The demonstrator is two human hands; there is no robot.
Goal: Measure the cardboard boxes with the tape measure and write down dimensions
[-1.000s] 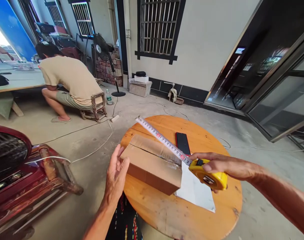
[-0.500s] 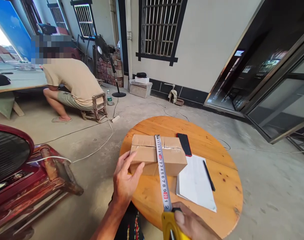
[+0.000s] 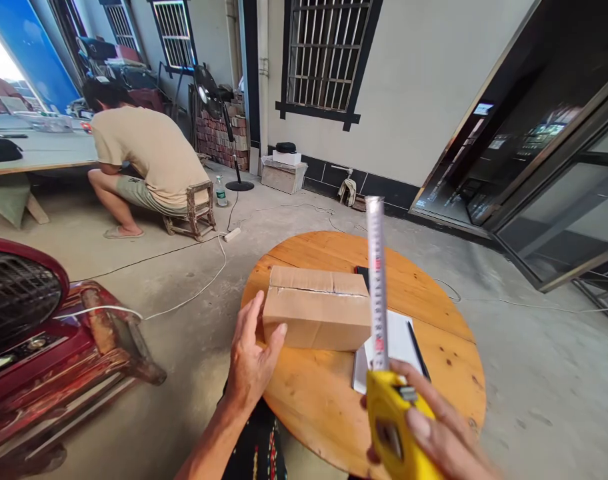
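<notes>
A closed cardboard box rests on a round wooden table. My left hand is at the box's left end, fingers and thumb apart around the near corner; whether it touches the cardboard is hard to tell. In my right hand is a yellow tape measure, its blade extended and raised up in front of the box's right end. The blade is slightly blurred. Behind it lie white paper sheets with a black pen on them. A phone is mostly hidden behind box and blade.
A red fan on a wooden stand is close at left. Beyond, a person sits on a small chair by a long table. A black standing fan and cables are on the floor.
My right hand has lifted the tape measure off the box and moved it right, its blade now pointing up. The left hand stays by the box's left end.
</notes>
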